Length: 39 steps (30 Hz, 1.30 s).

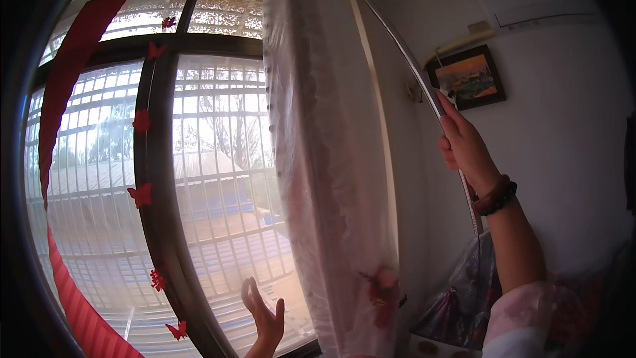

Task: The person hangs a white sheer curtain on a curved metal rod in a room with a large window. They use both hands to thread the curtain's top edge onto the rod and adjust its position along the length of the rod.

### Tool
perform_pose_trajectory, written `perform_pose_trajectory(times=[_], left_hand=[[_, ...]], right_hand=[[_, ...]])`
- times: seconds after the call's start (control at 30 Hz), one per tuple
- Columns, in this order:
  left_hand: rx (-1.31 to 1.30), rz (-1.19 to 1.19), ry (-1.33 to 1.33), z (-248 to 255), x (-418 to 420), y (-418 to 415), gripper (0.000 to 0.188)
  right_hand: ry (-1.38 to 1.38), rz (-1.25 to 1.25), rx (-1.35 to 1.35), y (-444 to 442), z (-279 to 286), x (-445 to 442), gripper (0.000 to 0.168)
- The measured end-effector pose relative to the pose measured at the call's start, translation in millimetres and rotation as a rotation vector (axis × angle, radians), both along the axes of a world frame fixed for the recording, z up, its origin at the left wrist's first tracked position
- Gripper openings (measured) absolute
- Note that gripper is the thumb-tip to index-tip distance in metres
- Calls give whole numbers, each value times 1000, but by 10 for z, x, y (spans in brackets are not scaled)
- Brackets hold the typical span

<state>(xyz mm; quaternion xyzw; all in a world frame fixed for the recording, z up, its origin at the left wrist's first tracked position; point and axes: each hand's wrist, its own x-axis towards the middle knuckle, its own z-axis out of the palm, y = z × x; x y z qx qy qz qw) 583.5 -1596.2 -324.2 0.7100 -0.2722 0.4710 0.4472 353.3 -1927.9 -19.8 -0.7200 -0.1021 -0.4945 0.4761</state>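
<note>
My right hand (463, 141) is raised at the right, its fingers wrapped around a long shiny metal pole (397, 37). The pole slants from the top of the view down past my wrist. A dark beaded bracelet (497, 195) circles that wrist. Low in front of the window pane (226, 159) is my left hand (266, 313), fingers apart and holding nothing. Whether it touches the glass I cannot tell. Between the two hands hangs a pale sheer curtain (323, 159), with a blurred red decoration (381, 293) near its lower end. The pole's upper end is not clear.
Red butterfly cut-outs (141, 195) run along the dark window frame (159, 159). A red ribbon (74, 59) hangs at the left. White bars (208, 109) stand outside. On the wall are a framed picture (467, 78) and an air conditioner (541, 2). Clear plastic (462, 293) covers things at lower right.
</note>
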Motion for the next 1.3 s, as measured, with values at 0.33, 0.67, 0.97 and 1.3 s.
perform_pose_trajectory(times=[0.33, 0.67, 0.97, 1.3], left_hand=[[17, -21, 20, -65, 52, 40, 86], [64, -87, 16, -83, 102, -89, 86], [69, -111, 49, -201, 111, -110, 85], [108, -135, 31, -199, 222, -132, 85]], right_hand=[[-50, 27, -17, 68, 329, 363, 46], [-144, -77, -63, 63, 495, 540, 45], [-150, -114, -73, 205, 131, 491, 46], [-146, -104, 54, -136, -920, 398, 49]])
